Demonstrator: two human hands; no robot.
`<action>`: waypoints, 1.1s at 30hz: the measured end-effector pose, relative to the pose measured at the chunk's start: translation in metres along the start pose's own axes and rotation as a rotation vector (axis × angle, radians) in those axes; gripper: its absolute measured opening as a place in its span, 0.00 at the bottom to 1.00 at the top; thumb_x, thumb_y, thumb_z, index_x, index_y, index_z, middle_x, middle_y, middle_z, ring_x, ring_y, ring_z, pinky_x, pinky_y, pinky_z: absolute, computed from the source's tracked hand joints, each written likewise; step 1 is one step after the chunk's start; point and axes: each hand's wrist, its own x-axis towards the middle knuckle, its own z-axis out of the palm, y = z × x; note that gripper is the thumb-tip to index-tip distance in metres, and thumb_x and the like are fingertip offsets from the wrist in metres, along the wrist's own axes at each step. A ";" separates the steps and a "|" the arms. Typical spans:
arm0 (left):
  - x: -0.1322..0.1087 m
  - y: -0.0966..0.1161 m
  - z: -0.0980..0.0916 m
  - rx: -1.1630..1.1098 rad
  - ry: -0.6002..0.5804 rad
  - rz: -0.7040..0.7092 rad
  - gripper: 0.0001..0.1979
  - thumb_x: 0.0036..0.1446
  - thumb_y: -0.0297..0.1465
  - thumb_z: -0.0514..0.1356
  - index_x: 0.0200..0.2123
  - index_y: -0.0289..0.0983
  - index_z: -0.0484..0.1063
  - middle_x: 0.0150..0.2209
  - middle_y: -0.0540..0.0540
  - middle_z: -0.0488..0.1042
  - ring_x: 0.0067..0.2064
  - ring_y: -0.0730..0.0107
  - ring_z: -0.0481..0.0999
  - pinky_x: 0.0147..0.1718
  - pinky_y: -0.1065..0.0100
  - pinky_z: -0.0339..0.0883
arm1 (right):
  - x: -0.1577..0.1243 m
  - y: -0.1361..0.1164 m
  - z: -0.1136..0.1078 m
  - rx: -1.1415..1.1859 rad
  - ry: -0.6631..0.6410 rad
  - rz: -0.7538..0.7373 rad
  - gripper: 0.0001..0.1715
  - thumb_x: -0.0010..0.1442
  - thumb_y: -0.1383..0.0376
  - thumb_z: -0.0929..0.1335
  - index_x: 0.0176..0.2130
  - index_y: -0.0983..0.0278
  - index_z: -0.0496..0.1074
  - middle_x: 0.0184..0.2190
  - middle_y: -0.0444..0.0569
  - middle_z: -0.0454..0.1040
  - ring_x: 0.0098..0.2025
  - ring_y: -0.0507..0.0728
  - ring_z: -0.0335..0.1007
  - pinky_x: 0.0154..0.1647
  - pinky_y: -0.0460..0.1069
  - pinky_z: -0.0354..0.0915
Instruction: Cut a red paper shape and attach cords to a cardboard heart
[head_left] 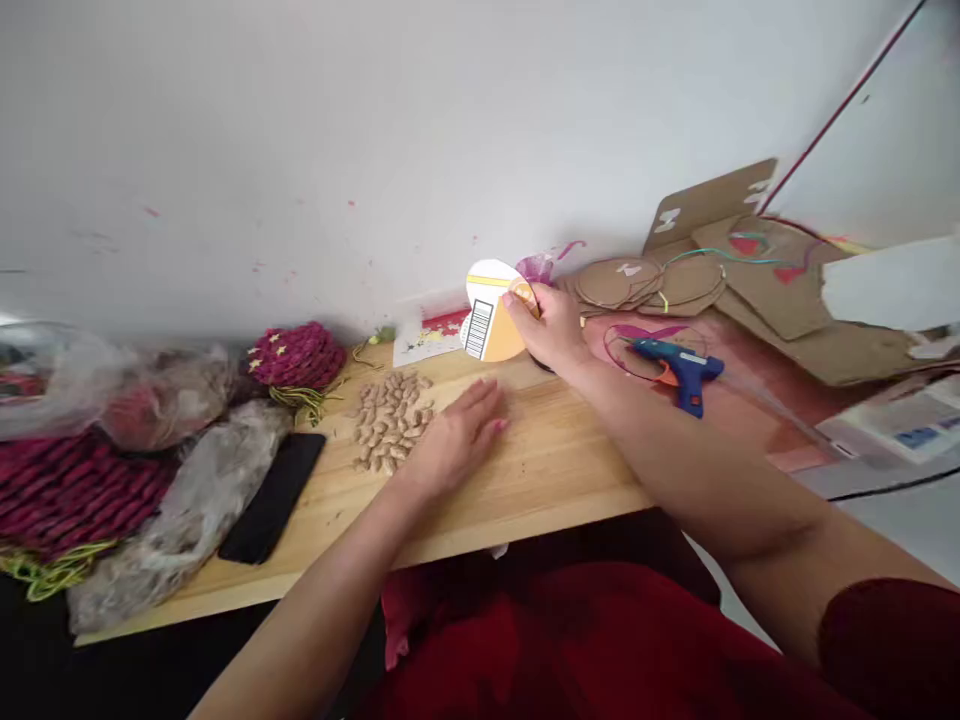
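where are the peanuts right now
In the head view, the peanuts lie left of centre on the wooden table, between the black phone and the left hand.

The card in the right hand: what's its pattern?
The card is white and orange, with a yellow stripe and black barcode; head view.

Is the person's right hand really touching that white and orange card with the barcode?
Touching. The head view shows the right hand gripping the card by its right side, the thumb lying over its front.
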 end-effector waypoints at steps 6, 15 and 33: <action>0.017 0.014 0.010 0.049 -0.150 -0.002 0.32 0.71 0.41 0.48 0.70 0.26 0.54 0.72 0.33 0.50 0.74 0.54 0.45 0.71 0.52 0.45 | -0.001 0.004 -0.002 -0.020 -0.033 0.029 0.20 0.62 0.52 0.66 0.25 0.62 0.65 0.21 0.44 0.67 0.25 0.54 0.61 0.27 0.49 0.53; -0.007 -0.018 -0.018 -0.041 0.066 -0.082 0.26 0.71 0.43 0.47 0.61 0.32 0.70 0.65 0.39 0.68 0.69 0.58 0.63 0.68 0.56 0.56 | -0.006 -0.004 0.000 -0.035 -0.064 0.023 0.20 0.62 0.52 0.65 0.26 0.62 0.65 0.20 0.43 0.64 0.25 0.53 0.59 0.26 0.50 0.52; -0.094 -0.001 0.011 -0.013 0.053 0.233 0.24 0.70 0.34 0.54 0.67 0.38 0.62 0.66 0.42 0.67 0.70 0.61 0.61 0.67 0.54 0.61 | -0.004 -0.002 0.000 -0.056 -0.051 -0.045 0.20 0.61 0.54 0.67 0.24 0.60 0.60 0.18 0.42 0.63 0.23 0.53 0.58 0.26 0.50 0.53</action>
